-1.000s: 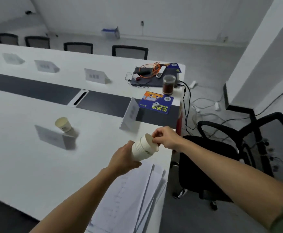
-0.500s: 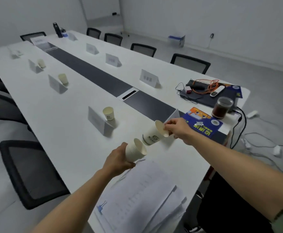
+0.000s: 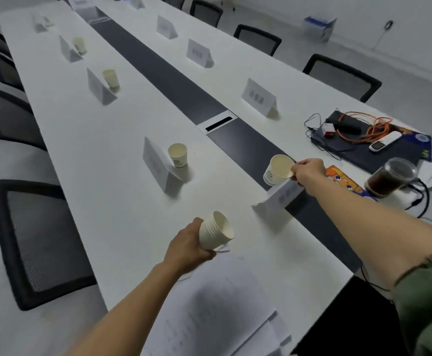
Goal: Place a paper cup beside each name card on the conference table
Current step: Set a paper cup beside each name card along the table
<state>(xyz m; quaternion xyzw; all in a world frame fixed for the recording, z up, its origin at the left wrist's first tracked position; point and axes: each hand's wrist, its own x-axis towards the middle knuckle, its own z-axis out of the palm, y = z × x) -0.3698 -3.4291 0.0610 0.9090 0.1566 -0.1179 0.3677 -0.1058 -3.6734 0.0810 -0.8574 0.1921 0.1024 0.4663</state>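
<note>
Two hands, both busy w/ cups. Right hand [image 3: 308, 172] pinches the rim of a single paper cup [image 3: 278, 170], tilted so the cream inside faces the cam; white outside w/ a small greenish logo low on the wall. It's held above the desk [image 3: 107, 201] near the right end, over the edge of the dark center strip [image 3: 174, 80], just behind the nearest name card [image 3: 278, 201]. Can't tell if the base touches the desk yet. Left hand [image 3: 189, 247] is wrapped round a nested stack of cups [image 3: 216, 232], lying sideways, mouth pointing right, stacked rims showing as ridges, close to the front edge above a pile of papers [image 3: 217, 309].

Along the left side, three more cards each have a cup standing upright just beside them: closest cup [image 3: 177, 155], then the next cup [image 3: 111, 78], then the far cup [image 3: 79, 44]. Same cream/white look, closest one shows the logo too.
</note>
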